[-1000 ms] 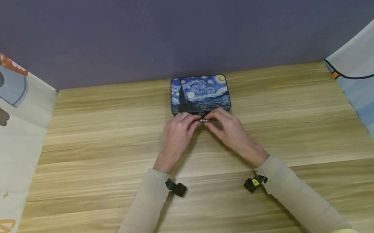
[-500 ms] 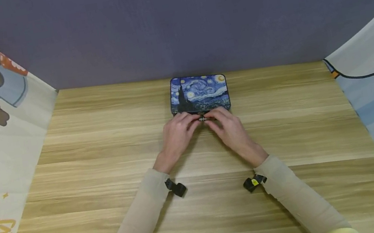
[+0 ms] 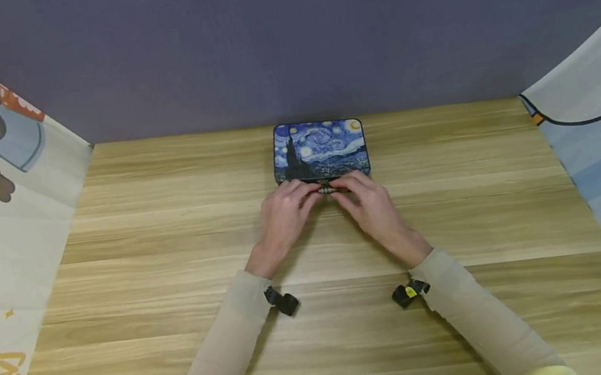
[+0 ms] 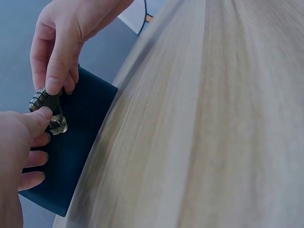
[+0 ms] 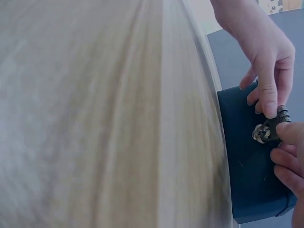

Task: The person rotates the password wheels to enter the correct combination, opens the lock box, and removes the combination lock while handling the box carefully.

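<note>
A tin box with a swirling blue night-sky picture on its lid stands closed near the table's back edge. On its dark front, a small combination padlock with ridged number dials hangs by its shackle at the metal clasp. My left hand pinches one end of the lock between thumb and forefinger, its other fingers against the box front. From the other side, my right hand pinches the lock's opposite end the same way. The digits on the dials are too small to read.
The wood-grain table spreads out in front of the box. A dark blue-grey wall rises right behind it. Printed cartoon panels flank the table on both sides. A black strap end hangs from the left sleeve, with another on the right.
The padlock has tipped and risen slightly toward the box, so its row of dials shows more. Both hands keep their pinch on it with only tiny finger shifts.
</note>
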The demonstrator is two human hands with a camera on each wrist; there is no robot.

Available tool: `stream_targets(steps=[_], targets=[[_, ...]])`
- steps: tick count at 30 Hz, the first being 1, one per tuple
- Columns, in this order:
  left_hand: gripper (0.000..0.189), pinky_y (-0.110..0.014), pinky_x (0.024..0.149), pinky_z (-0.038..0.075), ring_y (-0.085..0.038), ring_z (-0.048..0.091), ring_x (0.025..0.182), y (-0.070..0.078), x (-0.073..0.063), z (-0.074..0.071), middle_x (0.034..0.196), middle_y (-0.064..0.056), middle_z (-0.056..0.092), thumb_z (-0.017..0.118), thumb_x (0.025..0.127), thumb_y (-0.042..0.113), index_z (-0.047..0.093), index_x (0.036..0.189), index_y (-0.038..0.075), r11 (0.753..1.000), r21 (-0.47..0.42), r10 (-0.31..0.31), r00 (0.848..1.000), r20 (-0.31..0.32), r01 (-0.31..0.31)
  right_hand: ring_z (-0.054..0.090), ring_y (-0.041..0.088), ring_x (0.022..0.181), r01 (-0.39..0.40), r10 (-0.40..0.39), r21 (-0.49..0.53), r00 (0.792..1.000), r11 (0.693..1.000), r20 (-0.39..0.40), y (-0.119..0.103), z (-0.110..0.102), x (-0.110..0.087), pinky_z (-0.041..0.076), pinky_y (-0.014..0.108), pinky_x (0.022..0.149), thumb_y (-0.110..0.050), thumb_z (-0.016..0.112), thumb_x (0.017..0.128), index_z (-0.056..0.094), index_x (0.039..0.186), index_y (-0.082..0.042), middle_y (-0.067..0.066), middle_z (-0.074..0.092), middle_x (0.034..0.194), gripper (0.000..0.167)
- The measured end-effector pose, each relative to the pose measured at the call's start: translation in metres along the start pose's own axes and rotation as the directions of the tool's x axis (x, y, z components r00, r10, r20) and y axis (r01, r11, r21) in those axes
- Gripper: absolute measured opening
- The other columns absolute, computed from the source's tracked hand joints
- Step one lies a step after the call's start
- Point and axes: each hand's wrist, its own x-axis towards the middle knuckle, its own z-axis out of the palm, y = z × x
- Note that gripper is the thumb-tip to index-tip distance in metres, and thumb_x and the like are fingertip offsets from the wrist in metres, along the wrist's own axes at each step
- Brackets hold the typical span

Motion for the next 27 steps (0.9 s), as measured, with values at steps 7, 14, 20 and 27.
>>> stream_targets(steps=[7, 14, 20, 27], targets=[[0.019, -0.029, 0.075, 0.060, -0.017, 0.070, 0.084, 0.0000, 0.0000, -0.0007, 0.097, -0.001, 0.078, 0.082, 0.090, 0.023, 0.081, 0.104, 0.011, 1.000, 0.007, -0.002, 1.000, 0.003, 0.002, 0.071, 0.028, 0.092, -0.022, 0.022, -0.010, 1.000, 1.000, 0.016, -0.0013, -0.0011, -0.0002, 0.062, 0.036, 0.084, 0.002, 0.079, 0.088, 0.073, 0.109, 0.004, 0.015, 0.070, 0.103, 0.023], [0.018, -0.029, 0.075, 0.060, -0.018, 0.070, 0.084, 0.0010, 0.0005, -0.0007, 0.097, -0.001, 0.078, 0.082, 0.090, 0.022, 0.081, 0.104, 0.011, 1.000, 0.009, 0.002, 1.000, 0.002, -0.002, 0.071, 0.029, 0.093, -0.025, 0.025, -0.009, 1.000, 1.000, 0.012, -0.0021, -0.0019, -0.0003, 0.062, 0.037, 0.084, 0.002, 0.078, 0.089, 0.073, 0.109, 0.004, 0.015, 0.071, 0.104, 0.021], [0.019, -0.029, 0.075, 0.060, -0.017, 0.070, 0.084, 0.0006, 0.0002, -0.0004, 0.097, -0.001, 0.078, 0.083, 0.089, 0.023, 0.081, 0.104, 0.011, 1.000, 0.019, 0.005, 1.000, 0.000, -0.005, 0.071, 0.028, 0.093, -0.026, 0.026, -0.010, 1.000, 1.000, 0.006, -0.0026, -0.0019, -0.0001, 0.062, 0.037, 0.084, 0.001, 0.079, 0.088, 0.073, 0.108, 0.003, 0.015, 0.071, 0.104, 0.021], [0.019, -0.029, 0.075, 0.060, -0.018, 0.070, 0.084, 0.0003, 0.0004, -0.0002, 0.097, -0.001, 0.078, 0.083, 0.088, 0.022, 0.081, 0.104, 0.011, 1.000, 0.012, 0.006, 1.000, -0.002, -0.006, 0.071, 0.028, 0.093, -0.029, 0.029, -0.009, 0.999, 1.000, 0.012, -0.0018, -0.0023, -0.0003, 0.062, 0.036, 0.084, 0.001, 0.078, 0.090, 0.073, 0.109, 0.003, 0.015, 0.071, 0.104, 0.020]])
